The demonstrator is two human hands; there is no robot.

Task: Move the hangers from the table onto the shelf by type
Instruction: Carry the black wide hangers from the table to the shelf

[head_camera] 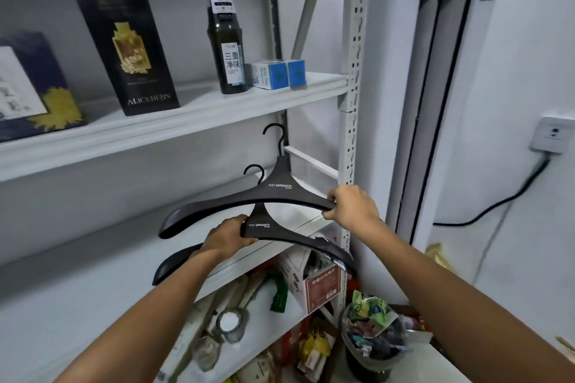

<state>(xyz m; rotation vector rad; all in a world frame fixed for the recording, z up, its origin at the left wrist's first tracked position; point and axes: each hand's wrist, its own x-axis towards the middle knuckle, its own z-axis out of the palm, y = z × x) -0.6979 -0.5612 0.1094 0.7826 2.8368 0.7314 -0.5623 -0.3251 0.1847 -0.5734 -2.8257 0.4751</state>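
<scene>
Two wide black plastic hangers with white lettering are held in the air in front of the middle white shelf [93, 261]. The upper hanger [249, 196] has its hook pointing up and back; my right hand [350, 207] grips its right arm tip. The lower hanger [264, 227] sits just below and in front of it; my left hand [227, 238] grips it at the centre by the neck. Its left arm reaches down over the shelf and its right arm points toward the shelf post. Both hangers hover above the shelf surface.
The upper shelf [202, 112] carries a dark gift box [121, 43], a dark bottle [228, 50] and small blue boxes [278, 73]. A perforated post [351, 121] stands at the right. Below lie cluttered packages, a carton [314, 286] and a full bin [370, 339]. A wall socket [550, 135] is at the far right.
</scene>
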